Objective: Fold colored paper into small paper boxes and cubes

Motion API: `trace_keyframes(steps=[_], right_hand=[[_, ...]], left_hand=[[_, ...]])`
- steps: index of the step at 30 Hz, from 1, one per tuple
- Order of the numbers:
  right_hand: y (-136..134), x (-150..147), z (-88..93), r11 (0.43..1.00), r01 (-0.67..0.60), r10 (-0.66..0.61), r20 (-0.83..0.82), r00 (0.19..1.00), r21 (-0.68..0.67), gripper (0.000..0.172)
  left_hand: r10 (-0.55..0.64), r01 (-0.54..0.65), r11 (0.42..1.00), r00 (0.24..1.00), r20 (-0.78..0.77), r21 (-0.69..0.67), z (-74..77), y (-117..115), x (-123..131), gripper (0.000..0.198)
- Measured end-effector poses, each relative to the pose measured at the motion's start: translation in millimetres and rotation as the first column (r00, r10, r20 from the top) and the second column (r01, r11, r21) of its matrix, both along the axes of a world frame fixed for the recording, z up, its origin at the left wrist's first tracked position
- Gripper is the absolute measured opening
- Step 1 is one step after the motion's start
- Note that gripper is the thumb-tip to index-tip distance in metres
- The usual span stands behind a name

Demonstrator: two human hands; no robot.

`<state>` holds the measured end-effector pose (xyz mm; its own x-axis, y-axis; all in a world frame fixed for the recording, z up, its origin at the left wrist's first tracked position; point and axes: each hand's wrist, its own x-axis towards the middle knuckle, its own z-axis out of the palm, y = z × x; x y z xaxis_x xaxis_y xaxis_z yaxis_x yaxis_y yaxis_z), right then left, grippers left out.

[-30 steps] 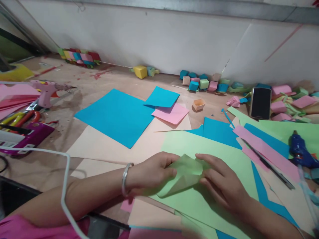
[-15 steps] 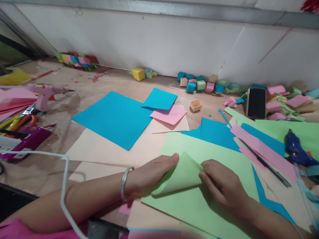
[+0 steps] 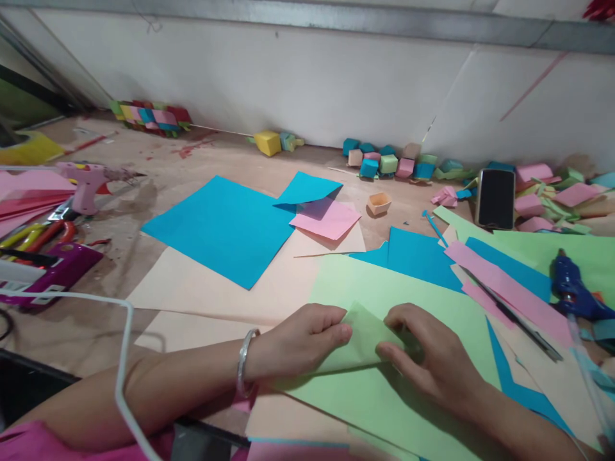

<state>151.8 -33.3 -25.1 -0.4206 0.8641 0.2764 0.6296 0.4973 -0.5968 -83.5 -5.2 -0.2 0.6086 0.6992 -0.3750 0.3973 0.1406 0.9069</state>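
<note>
A folded piece of light green paper (image 3: 361, 342) is between my two hands, over a larger light green sheet (image 3: 432, 410). My left hand (image 3: 312, 336), with a silver bangle at its wrist, is closed on the folded paper's left side, thumb on top. On the right side, my right hand (image 3: 427, 352) holds the paper's edge between thumb and curled fingers. Part of the fold is hidden under my left hand. Just beyond lie a large blue sheet (image 3: 225, 230), a smaller folded blue square (image 3: 307, 190) and pink squares (image 3: 329, 219).
Small paper cubes (image 3: 369, 168) line the wall. A phone (image 3: 496, 198) leans among paper pieces at right, near a blue glue gun (image 3: 574, 288) and a craft knife (image 3: 512, 314). A pink glue gun (image 3: 86, 186) and pliers (image 3: 36, 238) lie left. A white cable (image 3: 125, 346) crosses my left forearm.
My left thumb has come down over the folded paper, and its raised corner is now lower and flatter. My right fingers have shifted slightly along its edge.
</note>
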Motion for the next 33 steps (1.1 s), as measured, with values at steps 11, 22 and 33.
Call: trace_keyframes(steps=[11, 22, 33], right_hand=[[-9.1, -11.9, 32.7, 0.863, -0.120, 0.027, -0.192, 0.981, -0.491, 0.016], [7.3, 2.0, 34.3, 0.946, 0.121, -0.173, -0.155, 0.973, -0.300, 0.021], [16.5, 10.4, 14.8, 0.968, 0.220, -0.239, -0.170, 0.956, -0.124, 0.017]], left_hand=[[-0.194, 0.204, 0.953, 0.979, 0.066, -0.225, 7.4, -18.7, 15.4, 0.045], [-0.045, 0.069, 0.937, 0.996, 0.078, -0.342, 17.0, -11.2, 7.0, 0.033], [0.097, -0.103, 0.992, 0.992, -0.076, -0.072, 8.2, -0.4, 5.7, 0.019]])
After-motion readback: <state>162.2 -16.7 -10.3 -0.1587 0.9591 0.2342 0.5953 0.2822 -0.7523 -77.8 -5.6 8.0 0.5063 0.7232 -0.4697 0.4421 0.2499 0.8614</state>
